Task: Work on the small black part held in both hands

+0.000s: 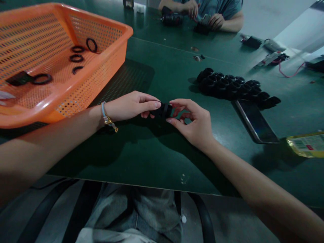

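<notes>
A small black cylindrical part (164, 110), with a raised band around it, is held just above the green table between both hands. My left hand (135, 106), with a beaded bracelet at the wrist, pinches its left end between thumb and fingers. My right hand (193, 118) grips the other end, the thumb below and the index finger above. Fingers cover much of the part, so its exact kind does not show. Several similar black tubular pieces (231, 86) stand clustered in rows beyond my right hand. Left of my hands, several black rings (76, 58) lie in the orange basket (103, 62).
A phone (257, 121) lies on the green table (162, 162) to the right, beside a yellow-edged packet (307, 144). Across the table a co-worker's hands (216, 22) handle a part next to a power drill (172, 18). Devices with wires (273, 59) lie far right.
</notes>
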Demonstrator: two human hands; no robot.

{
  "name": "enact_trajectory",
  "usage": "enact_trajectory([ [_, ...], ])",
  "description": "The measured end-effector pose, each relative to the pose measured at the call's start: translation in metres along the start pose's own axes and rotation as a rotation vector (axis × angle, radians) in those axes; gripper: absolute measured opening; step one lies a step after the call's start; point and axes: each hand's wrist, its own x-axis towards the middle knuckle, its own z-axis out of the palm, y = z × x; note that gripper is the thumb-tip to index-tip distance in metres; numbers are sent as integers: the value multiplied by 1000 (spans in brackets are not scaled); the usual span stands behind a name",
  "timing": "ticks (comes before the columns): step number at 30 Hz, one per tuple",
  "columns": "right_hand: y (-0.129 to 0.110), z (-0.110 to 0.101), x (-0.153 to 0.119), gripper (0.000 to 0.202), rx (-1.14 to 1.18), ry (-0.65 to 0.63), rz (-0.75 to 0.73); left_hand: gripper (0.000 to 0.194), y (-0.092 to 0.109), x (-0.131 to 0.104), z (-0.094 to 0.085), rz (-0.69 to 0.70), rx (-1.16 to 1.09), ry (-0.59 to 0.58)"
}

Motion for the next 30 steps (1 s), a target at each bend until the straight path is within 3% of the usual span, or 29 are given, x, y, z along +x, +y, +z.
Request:
enact_trajectory([
  [30, 0, 1, 0, 26, -69, -4, -40, 36, 1, -1, 0, -10, 34, 3],
])
